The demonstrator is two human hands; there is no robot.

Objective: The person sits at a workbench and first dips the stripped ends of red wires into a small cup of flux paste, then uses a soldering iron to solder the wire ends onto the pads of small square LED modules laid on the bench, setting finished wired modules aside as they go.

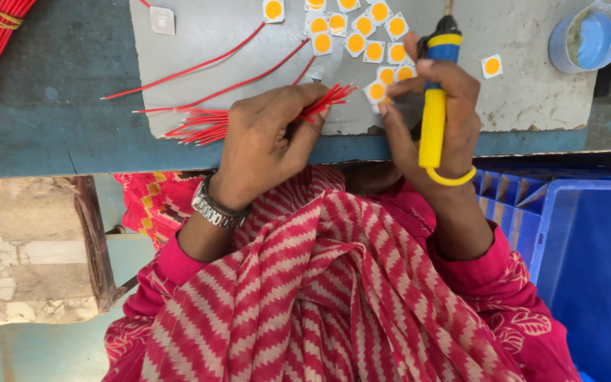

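The left hand (271, 141) is curled into a loose fist around a bundle of short red wires (323, 100), too many and too tightly packed to count; their bare ends fan out past the fingertips toward the right, and a metal wristwatch (215, 206) sits on that wrist. The right hand (441, 113) is closed around one soldering iron with a yellow handle (433, 127) and a blue collar, held upright against the palm, with a yellow loop at the handle's lower end; the thumb and forefinger of the same hand pinch one small white square chip with an orange disc (375, 90), just beside the wire tips. Both hands rest over the near edge of a grey mat (532, 85) that lies on the blue counter (44, 92). On the mat behind the hands lies a cluster of about a dozen like chips (362, 32), some cut off by the top edge, with one more chip (491, 66) lying apart to the right and one plain white square (162, 20) at the upper left. Two long red wires (199, 67) stretch across the mat, and a loose heap of short ones (199, 127) lies by the left hand. One round blue tub (588, 39) stands at the far right, and one blue crate (588, 262) sits below the counter.
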